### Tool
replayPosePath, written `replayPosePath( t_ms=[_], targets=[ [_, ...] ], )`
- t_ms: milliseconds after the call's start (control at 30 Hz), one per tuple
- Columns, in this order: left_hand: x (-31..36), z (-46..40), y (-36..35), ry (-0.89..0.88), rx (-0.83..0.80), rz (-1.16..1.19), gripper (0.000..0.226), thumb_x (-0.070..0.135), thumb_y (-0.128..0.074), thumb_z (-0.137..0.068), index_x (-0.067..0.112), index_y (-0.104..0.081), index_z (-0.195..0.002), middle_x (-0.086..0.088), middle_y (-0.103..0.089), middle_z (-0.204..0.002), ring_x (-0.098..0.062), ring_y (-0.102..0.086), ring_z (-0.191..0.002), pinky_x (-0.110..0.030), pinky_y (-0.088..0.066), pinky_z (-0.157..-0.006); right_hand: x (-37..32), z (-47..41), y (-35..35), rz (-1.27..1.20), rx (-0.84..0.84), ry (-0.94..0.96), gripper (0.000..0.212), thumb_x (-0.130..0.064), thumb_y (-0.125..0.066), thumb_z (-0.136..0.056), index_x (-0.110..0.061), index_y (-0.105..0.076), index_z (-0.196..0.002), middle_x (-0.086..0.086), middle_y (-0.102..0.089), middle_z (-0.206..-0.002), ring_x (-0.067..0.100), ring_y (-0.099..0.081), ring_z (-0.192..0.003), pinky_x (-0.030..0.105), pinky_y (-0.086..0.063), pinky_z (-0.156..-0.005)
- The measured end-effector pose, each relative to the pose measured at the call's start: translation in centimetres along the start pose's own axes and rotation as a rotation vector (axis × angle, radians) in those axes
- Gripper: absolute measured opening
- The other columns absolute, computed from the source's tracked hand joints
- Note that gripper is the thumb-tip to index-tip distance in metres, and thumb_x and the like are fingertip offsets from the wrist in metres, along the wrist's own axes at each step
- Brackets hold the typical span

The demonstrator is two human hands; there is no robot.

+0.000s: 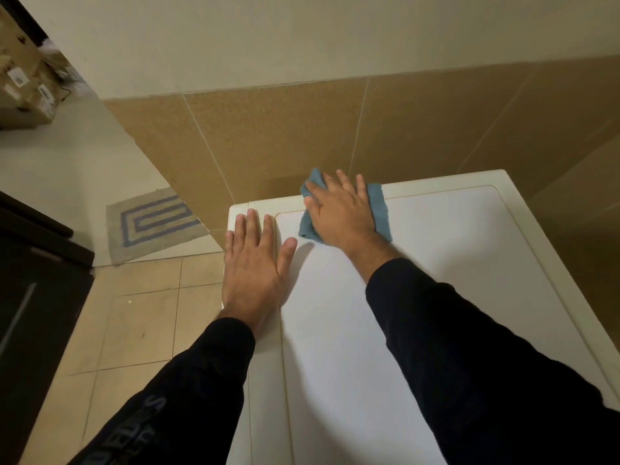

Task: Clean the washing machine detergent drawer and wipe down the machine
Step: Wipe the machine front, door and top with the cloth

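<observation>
Right hand point(339, 213) is flat on a blue cloth point(377, 209), fingers straight and spread, pressing it onto the top of the white washing machine point(436, 263) near the back edge, right up by the brown tiled wall point(302, 135). Cloth is bunched and folded under the palm, with bits sticking out on both sides of the hand. Left hand point(255, 266) is also flat and relaxed, holding nothing, resting on the machine's left rim, thumb out over the seam of the inset lid panel. Both arms are in black sleeves point(469, 347); the left one has some lettering I can't really read at this angle. Off to the left there's beige floor tile point(141, 323), a small grey mat with a blue pattern point(151, 223), dark furniture point(37, 270) at the edge, and what looks like a cardboard box point(23, 78) further back.
</observation>
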State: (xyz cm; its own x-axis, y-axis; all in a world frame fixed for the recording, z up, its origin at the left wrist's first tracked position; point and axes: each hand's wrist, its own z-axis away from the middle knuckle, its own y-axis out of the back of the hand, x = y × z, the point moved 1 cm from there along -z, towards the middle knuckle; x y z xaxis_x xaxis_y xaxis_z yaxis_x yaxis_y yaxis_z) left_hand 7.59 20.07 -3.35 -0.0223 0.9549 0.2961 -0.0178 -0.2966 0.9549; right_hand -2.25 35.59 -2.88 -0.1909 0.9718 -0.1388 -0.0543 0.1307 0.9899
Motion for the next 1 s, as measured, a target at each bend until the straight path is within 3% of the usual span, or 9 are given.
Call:
replayPosePath(
  t_ms=[267,567,800,1000],
  targets=[
    [0.0,0.1,0.0,-0.014,0.006,-0.016,0.087,0.067,0.01,-0.09,0.017,-0.013,-0.157,-0.009,0.001,-0.165,-0.021,0.009,-0.151,-0.043,-0.001,-0.124,11.2,1.2,1.8,0.032,0.013,-0.212,0.049,-0.043,-0.018,-0.104,-0.034,-0.038,-0.148,0.001,-0.028,-0.16,0.027,-0.018,-0.149,0.054,-0.005,-0.12],
    [-0.1,0.0,0.0,-0.005,0.018,-0.031,0.083,0.065,0.005,-0.092,0.017,-0.017,-0.156,-0.01,-0.004,-0.165,-0.022,0.004,-0.152,-0.044,-0.004,-0.123,22.6,3.5,3.2,0.055,0.023,-0.483,0.054,-0.044,-0.016,-0.106,-0.024,-0.022,-0.155,0.01,-0.017,-0.164,0.031,-0.011,-0.151,0.051,-0.011,-0.121],
    [0.0,0.3,0.2,-0.011,0.021,-0.026,0.083,0.066,0.003,-0.094,0.015,-0.019,-0.156,-0.013,-0.007,-0.164,-0.026,0.0,-0.152,-0.045,-0.004,-0.123,21.1,6.9,2.7,0.047,0.018,-0.635,0.06,-0.043,-0.017,-0.106,-0.012,-0.013,-0.157,0.017,-0.012,-0.163,0.031,-0.007,-0.152,0.045,-0.007,-0.122],
    [0.0,0.4,0.5,0.0,-0.021,-0.01,0.08,0.063,-0.005,-0.096,0.011,-0.022,-0.154,-0.018,-0.01,-0.163,-0.033,-0.003,-0.151,-0.049,-0.004,-0.122,13.9,10.3,1.9,0.057,0.031,-0.52,0.058,-0.038,-0.024,-0.105,-0.01,-0.022,-0.155,0.019,-0.022,-0.16,0.032,-0.015,-0.149,0.047,-0.012,-0.121]
  ],
)
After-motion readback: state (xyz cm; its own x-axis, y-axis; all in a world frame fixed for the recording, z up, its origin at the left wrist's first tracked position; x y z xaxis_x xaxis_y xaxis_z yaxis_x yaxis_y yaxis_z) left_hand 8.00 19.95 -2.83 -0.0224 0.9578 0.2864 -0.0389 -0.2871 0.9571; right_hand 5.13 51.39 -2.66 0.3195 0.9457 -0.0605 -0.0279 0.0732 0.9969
